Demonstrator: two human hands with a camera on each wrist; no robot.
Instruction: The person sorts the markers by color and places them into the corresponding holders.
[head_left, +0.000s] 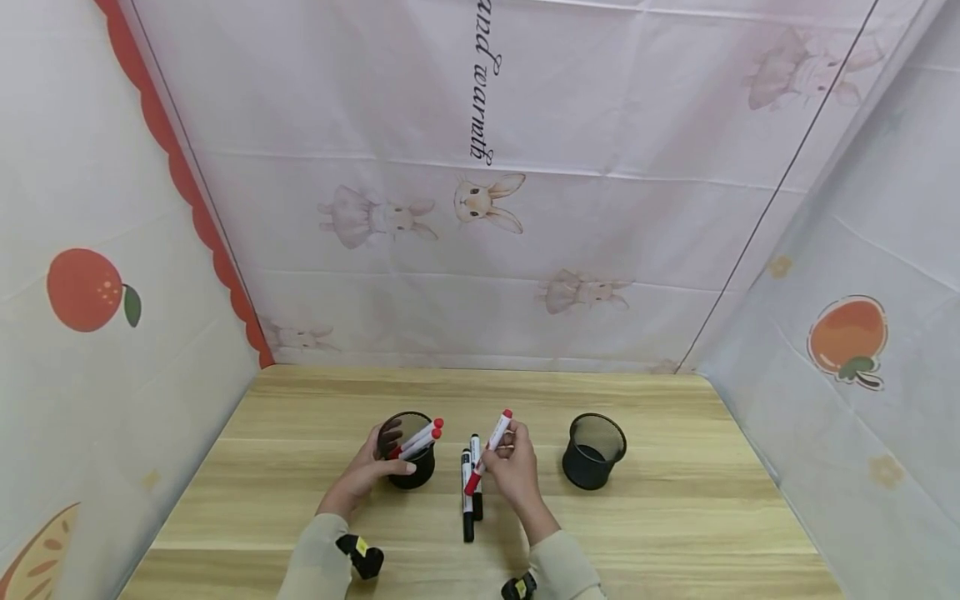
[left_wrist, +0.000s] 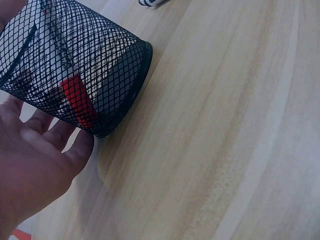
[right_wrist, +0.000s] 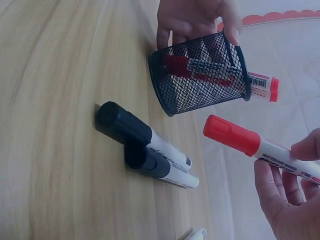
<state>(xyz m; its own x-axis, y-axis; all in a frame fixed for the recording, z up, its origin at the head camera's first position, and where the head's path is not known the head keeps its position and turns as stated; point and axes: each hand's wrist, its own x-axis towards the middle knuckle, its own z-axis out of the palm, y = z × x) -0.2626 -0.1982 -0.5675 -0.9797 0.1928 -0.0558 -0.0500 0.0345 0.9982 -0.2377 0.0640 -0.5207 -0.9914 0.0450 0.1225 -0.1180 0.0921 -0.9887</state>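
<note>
My left hand (head_left: pixel 365 471) grips a black mesh pen cup (head_left: pixel 422 475), thumb on its near side and fingers around the far side. Two red-capped white markers (head_left: pixel 420 439) lean in that cup; through the mesh in the left wrist view a red cap (left_wrist: pixel 77 100) points down. Between thumb and fingers, my right hand (head_left: pixel 517 471) pinches a red whiteboard marker (right_wrist: pixel 280 154), tilted above the table with its cap end lower. Just under it, black markers (head_left: pixel 468 508) lie side by side on the wood, caps toward me.
A second black mesh cup (head_left: pixel 588 471) stands upright to the right of my right hand, with no markers visible in it. The wooden table (head_left: pixel 675 517) is bordered by printed cloth walls (head_left: pixel 480 317) at the back and both sides.
</note>
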